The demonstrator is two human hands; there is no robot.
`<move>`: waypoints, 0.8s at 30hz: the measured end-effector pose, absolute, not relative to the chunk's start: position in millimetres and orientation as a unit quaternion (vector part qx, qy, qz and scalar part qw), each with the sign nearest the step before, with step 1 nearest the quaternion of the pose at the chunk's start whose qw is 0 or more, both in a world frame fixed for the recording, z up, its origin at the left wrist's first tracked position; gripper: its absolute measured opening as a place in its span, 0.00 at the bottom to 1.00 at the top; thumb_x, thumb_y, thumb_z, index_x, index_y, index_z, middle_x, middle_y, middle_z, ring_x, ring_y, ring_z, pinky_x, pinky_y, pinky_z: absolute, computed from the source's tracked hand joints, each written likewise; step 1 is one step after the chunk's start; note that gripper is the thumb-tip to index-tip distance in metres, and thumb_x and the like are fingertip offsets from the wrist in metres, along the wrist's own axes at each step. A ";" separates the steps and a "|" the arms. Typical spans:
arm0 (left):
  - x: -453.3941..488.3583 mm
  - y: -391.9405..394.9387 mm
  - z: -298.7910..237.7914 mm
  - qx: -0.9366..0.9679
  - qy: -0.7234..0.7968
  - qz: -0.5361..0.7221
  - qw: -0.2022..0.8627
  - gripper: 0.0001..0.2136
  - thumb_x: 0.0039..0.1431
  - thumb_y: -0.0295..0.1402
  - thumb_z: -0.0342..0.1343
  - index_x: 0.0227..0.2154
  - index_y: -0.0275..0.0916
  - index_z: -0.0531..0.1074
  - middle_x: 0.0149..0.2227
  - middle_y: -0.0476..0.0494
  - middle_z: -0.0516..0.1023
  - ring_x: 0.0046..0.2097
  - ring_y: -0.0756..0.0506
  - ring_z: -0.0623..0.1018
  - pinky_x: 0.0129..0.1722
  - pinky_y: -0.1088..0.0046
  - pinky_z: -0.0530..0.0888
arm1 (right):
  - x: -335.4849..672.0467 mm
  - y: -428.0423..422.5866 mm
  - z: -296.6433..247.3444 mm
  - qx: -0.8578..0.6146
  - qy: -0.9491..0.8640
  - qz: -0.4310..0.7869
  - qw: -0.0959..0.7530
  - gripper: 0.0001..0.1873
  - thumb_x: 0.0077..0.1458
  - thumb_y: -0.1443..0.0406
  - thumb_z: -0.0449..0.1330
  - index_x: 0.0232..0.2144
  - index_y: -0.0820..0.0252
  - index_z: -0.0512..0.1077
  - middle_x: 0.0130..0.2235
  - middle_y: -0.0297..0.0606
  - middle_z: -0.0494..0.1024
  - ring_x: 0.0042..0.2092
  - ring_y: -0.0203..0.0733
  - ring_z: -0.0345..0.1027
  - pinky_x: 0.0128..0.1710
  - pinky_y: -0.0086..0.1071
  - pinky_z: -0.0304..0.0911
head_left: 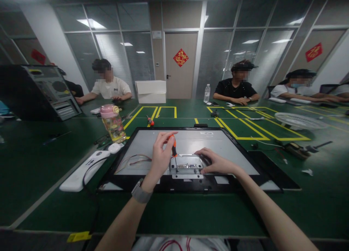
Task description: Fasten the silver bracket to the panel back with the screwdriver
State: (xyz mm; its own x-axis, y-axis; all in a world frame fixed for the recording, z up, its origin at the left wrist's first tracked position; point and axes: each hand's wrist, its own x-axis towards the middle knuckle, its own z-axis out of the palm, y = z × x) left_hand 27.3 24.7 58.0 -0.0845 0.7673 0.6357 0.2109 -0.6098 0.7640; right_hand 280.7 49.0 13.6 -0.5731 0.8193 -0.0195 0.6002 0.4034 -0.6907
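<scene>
A flat monitor panel (234,144) lies face down on the green table, its grey metal back up inside a black frame. My left hand (160,154) is closed round an orange-handled screwdriver (173,145), held upright with its tip on a small metal shield plate (187,166) near the panel's front edge. My right hand (215,162) rests on the right side of that plate, fingers curled and pressing on it. Thin coloured wires (133,159) run across the panel's left part.
A pink-lidded bottle (113,123) stands left of the panel, beside a white keyboard-like device (81,171) with a black cable. A computer case (40,91) lies at far left. A fan grille (300,121) and tools lie at right. Three people sit across the table.
</scene>
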 end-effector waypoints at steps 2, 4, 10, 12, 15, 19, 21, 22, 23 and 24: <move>25.9 25.2 58.5 0.636 0.382 0.629 0.231 0.14 0.63 0.31 0.46 0.42 0.39 0.77 0.37 0.45 0.74 0.41 0.47 0.74 0.42 0.72 0.69 | 280.3 48.2 14.3 -0.433 -0.820 0.336 0.164 0.38 0.43 0.52 0.68 0.55 0.56 0.64 0.54 0.43 0.62 0.58 0.54 0.56 0.61 0.45 0.52; 24.5 25.9 58.9 0.632 0.382 0.631 0.237 0.14 0.63 0.30 0.45 0.42 0.38 0.76 0.38 0.44 0.75 0.43 0.46 0.74 0.44 0.71 0.69 | 279.8 47.4 15.2 -0.436 -0.818 0.338 0.164 0.38 0.43 0.52 0.68 0.55 0.56 0.64 0.54 0.43 0.62 0.58 0.54 0.56 0.61 0.45 0.52; 22.3 28.5 58.5 0.634 0.409 0.622 0.209 0.09 0.60 0.32 0.51 0.37 0.39 0.76 0.34 0.47 0.71 0.36 0.49 0.72 0.37 0.74 0.69 | 279.6 47.0 16.0 -0.441 -0.816 0.338 0.160 0.38 0.43 0.53 0.68 0.55 0.56 0.64 0.55 0.43 0.62 0.58 0.54 0.56 0.60 0.45 0.53; 21.8 29.7 57.8 0.637 0.419 0.620 0.187 0.07 0.59 0.32 0.53 0.35 0.40 0.76 0.33 0.48 0.69 0.34 0.49 0.71 0.36 0.74 0.68 | 279.8 47.3 15.8 -0.443 -0.816 0.335 0.160 0.39 0.43 0.52 0.68 0.55 0.57 0.64 0.55 0.44 0.62 0.58 0.54 0.56 0.61 0.45 0.53; 21.1 31.8 56.4 0.636 0.424 0.621 0.177 0.07 0.60 0.31 0.52 0.35 0.39 0.75 0.33 0.48 0.68 0.35 0.49 0.70 0.36 0.74 0.69 | 280.3 47.7 15.0 -0.441 -0.817 0.335 0.162 0.39 0.43 0.52 0.68 0.56 0.58 0.64 0.55 0.44 0.61 0.58 0.54 0.56 0.61 0.44 0.53; 20.7 33.2 55.0 0.634 0.431 0.618 0.175 0.07 0.60 0.32 0.52 0.35 0.40 0.75 0.33 0.48 0.67 0.34 0.49 0.70 0.36 0.74 0.69 | 281.5 48.8 13.1 -0.429 -0.823 0.332 0.168 0.38 0.44 0.52 0.68 0.56 0.56 0.64 0.54 0.43 0.62 0.57 0.53 0.56 0.61 0.45 0.53; 20.7 32.4 55.2 0.634 0.430 0.619 0.172 0.08 0.60 0.33 0.51 0.35 0.40 0.75 0.33 0.48 0.67 0.34 0.49 0.70 0.36 0.73 0.69 | 281.7 48.9 13.0 -0.429 -0.824 0.331 0.167 0.37 0.44 0.53 0.68 0.56 0.56 0.63 0.54 0.42 0.62 0.57 0.52 0.56 0.61 0.45 0.53; 20.7 31.6 55.6 0.633 0.430 0.620 0.171 0.09 0.61 0.33 0.50 0.36 0.40 0.76 0.33 0.47 0.67 0.34 0.49 0.71 0.36 0.73 0.69 | 281.6 48.7 13.3 -0.430 -0.823 0.332 0.166 0.37 0.44 0.54 0.68 0.56 0.55 0.63 0.54 0.42 0.62 0.57 0.52 0.56 0.61 0.45 0.53; 20.6 30.7 56.3 0.634 0.429 0.621 0.170 0.10 0.62 0.33 0.49 0.36 0.40 0.76 0.33 0.47 0.68 0.35 0.48 0.71 0.37 0.73 0.69 | 281.3 48.4 13.9 -0.432 -0.822 0.333 0.163 0.37 0.44 0.54 0.68 0.56 0.55 0.63 0.54 0.42 0.62 0.57 0.52 0.57 0.60 0.45 0.53; 20.5 29.7 57.1 0.635 0.425 0.622 0.170 0.12 0.63 0.33 0.47 0.37 0.40 0.76 0.34 0.46 0.69 0.37 0.48 0.72 0.38 0.72 0.69 | 281.1 48.0 14.6 -0.433 -0.822 0.333 0.162 0.37 0.44 0.54 0.68 0.56 0.55 0.63 0.54 0.42 0.62 0.57 0.52 0.57 0.60 0.45 0.53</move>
State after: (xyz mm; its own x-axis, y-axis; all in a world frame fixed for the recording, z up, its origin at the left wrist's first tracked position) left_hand 20.5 29.7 57.1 -0.1364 0.7518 0.6451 0.3282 -0.5801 0.7455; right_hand 281.1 48.0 14.6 -0.5723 0.8197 -0.0233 0.6043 0.4023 -0.6878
